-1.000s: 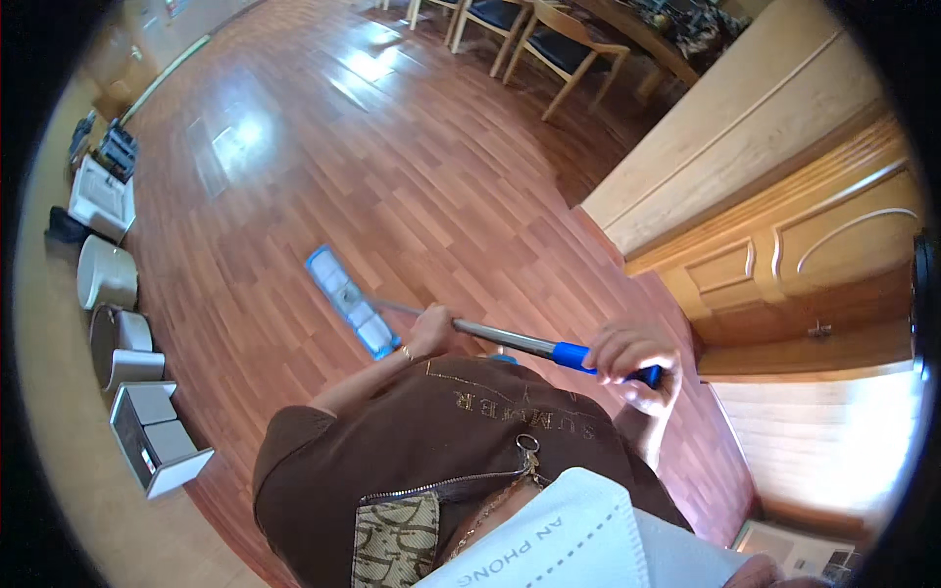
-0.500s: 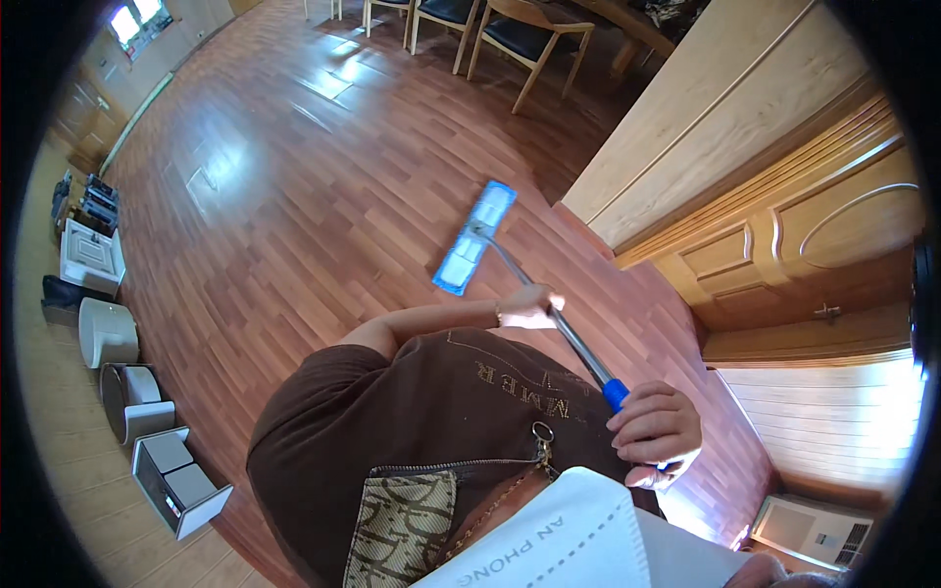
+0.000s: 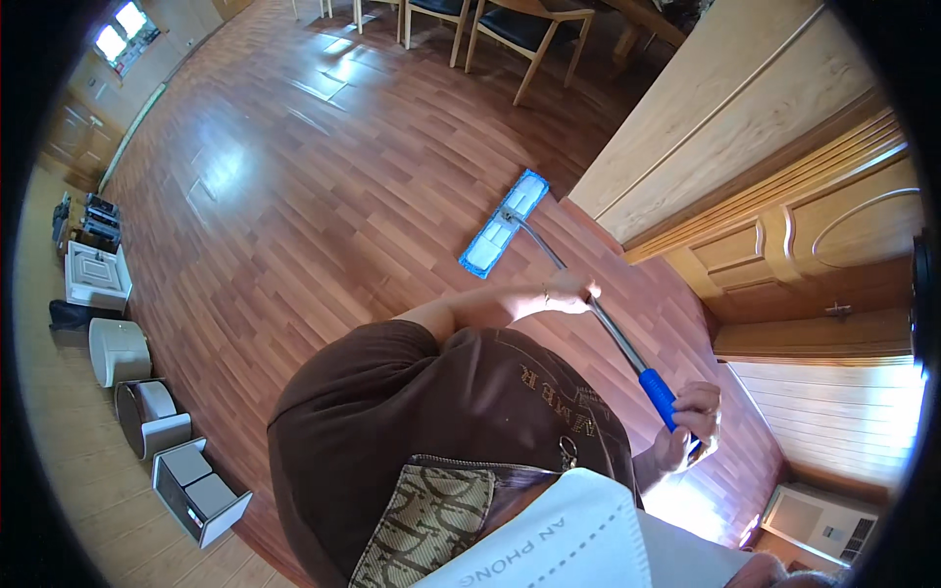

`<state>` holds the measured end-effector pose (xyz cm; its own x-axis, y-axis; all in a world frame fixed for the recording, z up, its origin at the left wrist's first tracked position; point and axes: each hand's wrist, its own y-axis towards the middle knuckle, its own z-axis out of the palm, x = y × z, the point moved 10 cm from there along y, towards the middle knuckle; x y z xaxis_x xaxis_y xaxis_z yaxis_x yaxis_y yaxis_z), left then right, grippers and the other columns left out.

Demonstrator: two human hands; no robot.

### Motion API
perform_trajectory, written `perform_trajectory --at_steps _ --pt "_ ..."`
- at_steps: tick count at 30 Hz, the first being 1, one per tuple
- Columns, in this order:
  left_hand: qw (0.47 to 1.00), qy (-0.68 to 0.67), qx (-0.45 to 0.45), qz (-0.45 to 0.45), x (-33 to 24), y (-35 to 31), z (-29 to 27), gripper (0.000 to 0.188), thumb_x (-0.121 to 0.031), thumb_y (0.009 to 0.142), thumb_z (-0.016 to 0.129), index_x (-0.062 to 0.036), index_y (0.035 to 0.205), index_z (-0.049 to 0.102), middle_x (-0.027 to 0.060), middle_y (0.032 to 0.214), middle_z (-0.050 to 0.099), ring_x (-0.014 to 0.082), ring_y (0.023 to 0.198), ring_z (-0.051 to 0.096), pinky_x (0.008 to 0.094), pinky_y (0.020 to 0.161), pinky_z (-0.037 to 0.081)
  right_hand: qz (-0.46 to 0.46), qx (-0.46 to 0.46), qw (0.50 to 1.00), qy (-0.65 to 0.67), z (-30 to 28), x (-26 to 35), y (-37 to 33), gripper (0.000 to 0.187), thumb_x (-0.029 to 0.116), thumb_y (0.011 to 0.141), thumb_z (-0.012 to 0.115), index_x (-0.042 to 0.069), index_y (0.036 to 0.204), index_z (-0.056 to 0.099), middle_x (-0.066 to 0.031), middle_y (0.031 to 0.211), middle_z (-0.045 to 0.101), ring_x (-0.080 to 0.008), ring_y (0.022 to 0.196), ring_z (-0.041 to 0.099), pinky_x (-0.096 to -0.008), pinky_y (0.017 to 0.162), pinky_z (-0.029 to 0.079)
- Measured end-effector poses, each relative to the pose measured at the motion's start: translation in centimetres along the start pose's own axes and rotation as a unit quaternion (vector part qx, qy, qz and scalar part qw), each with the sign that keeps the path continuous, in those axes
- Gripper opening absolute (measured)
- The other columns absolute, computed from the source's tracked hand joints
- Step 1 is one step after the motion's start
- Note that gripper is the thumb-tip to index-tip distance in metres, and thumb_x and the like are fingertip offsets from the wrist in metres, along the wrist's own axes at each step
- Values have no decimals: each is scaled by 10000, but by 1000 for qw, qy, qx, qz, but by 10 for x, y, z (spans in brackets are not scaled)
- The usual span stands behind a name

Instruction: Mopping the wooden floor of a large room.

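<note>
A flat mop has its long blue-edged, pale head (image 3: pixel 490 243) lying on the wood-plank floor (image 3: pixel 323 235), tilted across the view. Its grey metal pole (image 3: pixel 619 335) slopes from the head back toward my right side. My left hand (image 3: pixel 569 291), with a thin bracelet at the wrist, is closed round the middle of the pole. At the upper end, my right hand (image 3: pixel 689 426) wraps round the blue handle grip (image 3: pixel 655 390). The grip's very end is partly hidden by the fingers.
Wooden chairs (image 3: pixel 520 27) with dark seats stand at the far side. A wooden wall corner (image 3: pixel 596 211) and panelled door (image 3: pixel 755 255) rise on the right. Several low cabinets and bins, including a white rounded bin (image 3: pixel 120 353), line the left wall. A white appliance (image 3: pixel 818 521) is at lower right.
The mop head has slid right and slightly farther away, closer to the wall corner. Both hands have shifted right with the pole. More of the blue grip shows beside my right hand.
</note>
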<state>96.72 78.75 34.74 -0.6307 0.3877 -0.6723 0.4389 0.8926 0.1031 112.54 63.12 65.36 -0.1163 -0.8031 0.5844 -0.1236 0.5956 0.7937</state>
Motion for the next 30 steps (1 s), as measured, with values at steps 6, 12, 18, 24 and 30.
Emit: perform_trajectory --at_steps 6,12,18,24,30 --pt "998 37 -46 27 75 8 -23 93 -136 692 599 -104 694 511 114 725 568 344 715 602 459 584 451 170 45 974 -144 57 -21 -3 123 -45 692 620 52 749 570 -111 807 611 -240 789 575 -354 743 458" --pt "991 89 -42 -96 164 -28 -87 78 -123 705 600 -111 721 524 87 763 588 328 778 617 463 613 474 193 198 961 8 165 -45 5 147 44 719 719 37 858 671 -136 945 679 -269 971 609 -385 885 447" --pt "981 81 -120 -131 249 -101 -162 93 -124 693 600 -82 685 517 138 723 577 370 760 599 470 601 459 121 255 953 112 267 -55 0 254 98 711 771 45 931 656 -148 984 693 -320 1009 626 -422 895 460" --pt "944 127 -135 -275 309 -203 -233 100 -215 722 611 -122 740 577 106 820 622 343 842 617 456 634 481 16 266 958 106 356 -47 -8 209 90 759 705 61 935 599 -141 998 692 -348 1009 633 -436 857 478" --pt "893 150 -211 -369 363 -328 -277 108 -217 737 604 -112 761 608 112 881 636 328 890 625 435 697 499 37 341 918 198 453 -38 -19 104 119 754 644 52 829 617 -124 975 700 -340 1046 624 -444 890 447"
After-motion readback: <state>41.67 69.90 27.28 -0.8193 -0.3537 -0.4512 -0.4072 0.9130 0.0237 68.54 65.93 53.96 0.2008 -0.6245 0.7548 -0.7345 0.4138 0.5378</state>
